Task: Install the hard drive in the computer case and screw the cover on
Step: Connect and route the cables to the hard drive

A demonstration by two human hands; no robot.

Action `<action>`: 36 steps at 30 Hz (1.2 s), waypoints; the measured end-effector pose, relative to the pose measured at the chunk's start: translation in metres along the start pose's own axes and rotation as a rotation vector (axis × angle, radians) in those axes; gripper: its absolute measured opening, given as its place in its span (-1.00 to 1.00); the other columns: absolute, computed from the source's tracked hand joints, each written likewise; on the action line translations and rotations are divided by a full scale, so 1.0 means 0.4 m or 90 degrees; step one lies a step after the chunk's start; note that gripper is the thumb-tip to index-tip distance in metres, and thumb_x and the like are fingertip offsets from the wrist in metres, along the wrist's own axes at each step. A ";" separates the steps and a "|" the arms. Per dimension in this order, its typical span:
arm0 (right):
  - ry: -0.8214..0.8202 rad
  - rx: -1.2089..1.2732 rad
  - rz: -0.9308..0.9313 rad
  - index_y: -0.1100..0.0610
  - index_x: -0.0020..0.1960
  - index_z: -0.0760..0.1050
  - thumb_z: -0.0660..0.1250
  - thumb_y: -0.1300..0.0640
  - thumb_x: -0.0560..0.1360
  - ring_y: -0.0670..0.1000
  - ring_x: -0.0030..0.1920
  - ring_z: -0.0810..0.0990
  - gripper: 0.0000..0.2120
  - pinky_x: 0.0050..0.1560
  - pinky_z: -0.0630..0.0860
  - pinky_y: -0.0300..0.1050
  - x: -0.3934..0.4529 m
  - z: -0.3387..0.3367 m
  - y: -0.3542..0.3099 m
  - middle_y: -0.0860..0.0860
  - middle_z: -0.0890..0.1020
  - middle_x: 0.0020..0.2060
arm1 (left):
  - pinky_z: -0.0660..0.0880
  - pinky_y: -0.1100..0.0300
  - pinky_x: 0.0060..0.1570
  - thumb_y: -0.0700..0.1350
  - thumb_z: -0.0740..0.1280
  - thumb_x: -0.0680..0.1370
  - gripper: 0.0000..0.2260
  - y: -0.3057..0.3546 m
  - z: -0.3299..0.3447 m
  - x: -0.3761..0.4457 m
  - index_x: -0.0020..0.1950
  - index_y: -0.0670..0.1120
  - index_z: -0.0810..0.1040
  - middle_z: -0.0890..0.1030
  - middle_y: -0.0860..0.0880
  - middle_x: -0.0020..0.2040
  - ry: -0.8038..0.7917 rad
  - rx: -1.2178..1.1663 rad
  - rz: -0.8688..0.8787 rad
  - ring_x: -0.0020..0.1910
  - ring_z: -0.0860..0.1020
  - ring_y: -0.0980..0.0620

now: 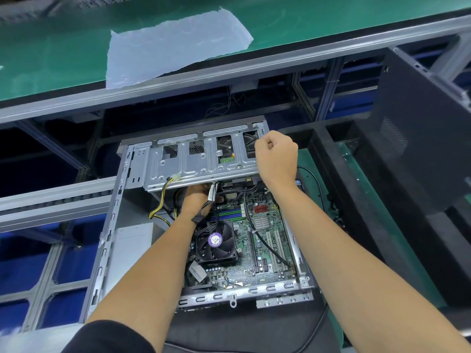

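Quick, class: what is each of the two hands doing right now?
Left hand: under the drive cage, grip cannot be told.
Right hand: fingers curled on the cage's right end.

Single head-worn wide-angle view — looks forward and steeply down from above the open computer case (204, 225), close in, both forearms entering from the bottom edge; a green conveyor belt (63, 47) crosses the top.

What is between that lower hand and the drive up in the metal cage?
The drive cage itself covers the left hand, which reaches beneath its lower edge among a bundle of black cables. The hard drive shows only through a cage opening. The right hand grips the cage's right end.
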State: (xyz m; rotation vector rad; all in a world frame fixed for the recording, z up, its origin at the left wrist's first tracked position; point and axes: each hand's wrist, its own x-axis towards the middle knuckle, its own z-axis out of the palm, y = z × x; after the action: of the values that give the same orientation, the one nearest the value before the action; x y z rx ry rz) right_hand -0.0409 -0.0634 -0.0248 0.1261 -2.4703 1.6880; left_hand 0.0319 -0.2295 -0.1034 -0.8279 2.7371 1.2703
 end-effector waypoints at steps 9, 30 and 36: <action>-0.003 0.000 -0.003 0.23 -0.32 0.48 0.23 0.24 0.50 -0.07 -0.46 0.33 -0.77 -0.41 0.32 -0.16 -0.002 -0.001 -0.002 -0.03 0.42 -0.51 | 0.37 0.49 -0.52 -0.28 0.38 0.50 -0.75 -0.007 0.012 0.010 0.17 -0.26 0.55 0.56 0.01 -0.18 -0.004 -0.042 -0.044 -0.35 0.46 0.23; -0.008 -0.009 -0.006 0.21 -0.33 0.46 0.22 0.23 0.50 -0.06 -0.44 0.33 -0.77 -0.38 0.36 -0.12 -0.002 0.000 -0.003 -0.03 0.42 -0.50 | 0.44 0.23 -0.22 -0.08 0.44 0.48 -0.76 -0.001 0.004 0.020 0.05 -0.18 0.53 0.55 -0.07 -0.09 -0.080 0.038 -0.062 -0.13 0.52 -0.04; -0.005 -0.011 -0.012 0.14 -0.38 0.39 0.23 0.24 0.49 -0.08 -0.46 0.31 -0.74 -0.40 0.32 -0.13 0.000 0.000 0.000 -0.05 0.41 -0.51 | 0.48 0.09 -0.13 -0.20 0.27 0.56 -0.85 0.004 -0.013 0.019 -0.04 -0.23 0.60 0.60 -0.26 -0.02 -0.158 0.289 -0.075 -0.02 0.57 -0.20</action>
State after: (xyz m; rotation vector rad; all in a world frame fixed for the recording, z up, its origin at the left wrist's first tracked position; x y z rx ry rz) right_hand -0.0410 -0.0634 -0.0249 0.1531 -2.4802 1.6620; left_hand 0.0254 -0.2357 -0.1005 -0.7143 2.5733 0.6384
